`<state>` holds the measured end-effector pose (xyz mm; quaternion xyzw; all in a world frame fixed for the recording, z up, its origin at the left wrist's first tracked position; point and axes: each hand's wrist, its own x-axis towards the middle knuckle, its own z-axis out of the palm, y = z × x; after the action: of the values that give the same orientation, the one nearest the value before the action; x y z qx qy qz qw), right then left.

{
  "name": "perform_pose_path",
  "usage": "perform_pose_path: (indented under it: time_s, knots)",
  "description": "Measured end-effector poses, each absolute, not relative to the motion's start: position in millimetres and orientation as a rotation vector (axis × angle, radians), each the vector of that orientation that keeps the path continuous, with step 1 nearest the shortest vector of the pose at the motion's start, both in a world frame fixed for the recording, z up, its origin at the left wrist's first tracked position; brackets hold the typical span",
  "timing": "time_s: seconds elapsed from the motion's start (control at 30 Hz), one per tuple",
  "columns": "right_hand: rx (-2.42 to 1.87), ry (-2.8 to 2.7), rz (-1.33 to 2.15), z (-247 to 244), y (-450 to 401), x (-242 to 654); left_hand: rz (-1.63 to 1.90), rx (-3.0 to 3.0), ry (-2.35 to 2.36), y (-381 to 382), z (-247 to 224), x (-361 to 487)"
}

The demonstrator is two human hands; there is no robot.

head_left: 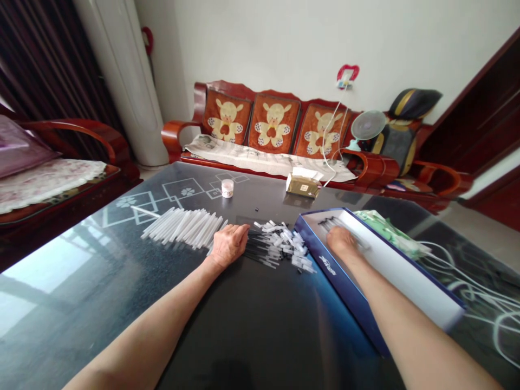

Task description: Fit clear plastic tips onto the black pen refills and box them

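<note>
1. The left hand (228, 245) lies palm down on the tabletop with its fingers together, clamped on nothing visible. Its fingertips are just beside a heap of white plastic pieces and thin black rods (278, 246).
2. The right hand (343, 242) reaches into a blue box (345, 303), its fingers over dark rods (331, 222) at the box's far end. I cannot tell whether it grips any.
3. Clear plastic tubes (182, 227) lie side by side left of the left hand.
4. A green packet (390, 233) sits just beyond the box, to the right.
5. A small jar (227, 188) and a cardboard packet (303, 184) stand at the far side of the dark glass table (81, 271).
6. Beyond the table stands a wooden sofa (174, 135) with bear-patterned cushions (272, 124).
</note>
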<state>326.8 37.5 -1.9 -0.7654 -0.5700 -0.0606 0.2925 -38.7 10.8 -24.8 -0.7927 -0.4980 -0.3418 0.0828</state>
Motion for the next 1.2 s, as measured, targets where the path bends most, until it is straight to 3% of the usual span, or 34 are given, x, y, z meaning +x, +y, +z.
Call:
perform_pose_path:
  time_s: [0.13, 0.27, 0.5, 0.63, 1.2]
  knots:
    - [-2.044, -1.530, -0.267, 44, 28, 298, -1.018, -2.374, -1.466, 11, -26, -38]
    - [-1.645, -1.429, -0.200, 74, 8, 236, -1.023, -2.387, -1.460, 11, -25, -38]
    - [-1.171, -1.355, 0.497, 3, -21, 140, -0.975, -2.449, -1.341, 11, -25, -39]
    - [-1.089, -1.296, 0.631, -29, -22, 131, -1.018, -2.471, -1.262, 12, -28, -39]
    - [-1.070, -0.982, 0.906, -26, -16, 130, -0.843, -2.631, -1.020, -2, -14, -31]
